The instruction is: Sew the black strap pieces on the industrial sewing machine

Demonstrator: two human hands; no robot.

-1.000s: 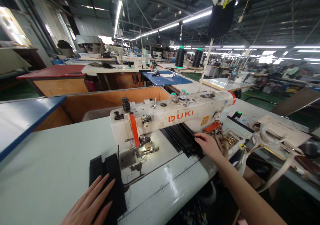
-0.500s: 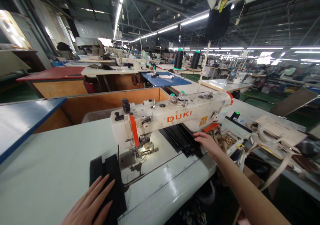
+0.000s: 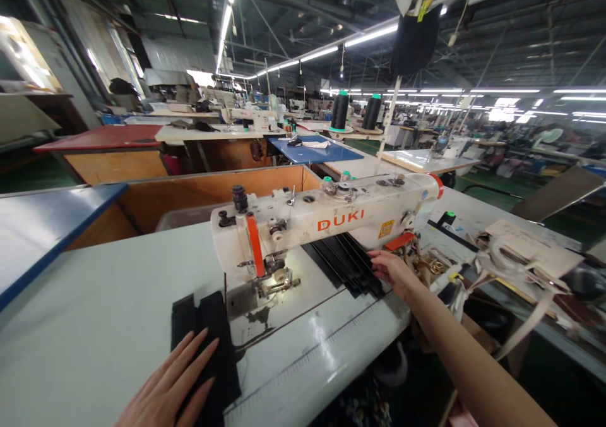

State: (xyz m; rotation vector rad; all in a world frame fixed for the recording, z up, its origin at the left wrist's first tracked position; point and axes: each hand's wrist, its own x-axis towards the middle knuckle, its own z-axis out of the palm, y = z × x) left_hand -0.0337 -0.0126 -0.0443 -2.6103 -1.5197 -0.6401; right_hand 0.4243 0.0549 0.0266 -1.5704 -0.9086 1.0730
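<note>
My left hand lies flat with fingers stretched over black fabric pieces on the pale table, left of the sewing machine's needle area. A slit runs between the pieces at their far end. My right hand reaches under the machine's arm, its fingertips closed at the right edge of a fanned stack of black strips. Whether it pinches one strip or several is hidden. Between the hands stands the white sewing machine marked DUKI, its presser foot lit and no fabric visible beneath it.
Right of the machine a tray holds small metal parts, near tan straps and pieces. Black thread cones stand behind the machine. A wooden-sided bin borders the table's far side, and a blue-edged table adjoins at left.
The view has shifted very slightly. My right fingers have drawn in a little at the edge of the strip stack; my left hand rests in the same place.
</note>
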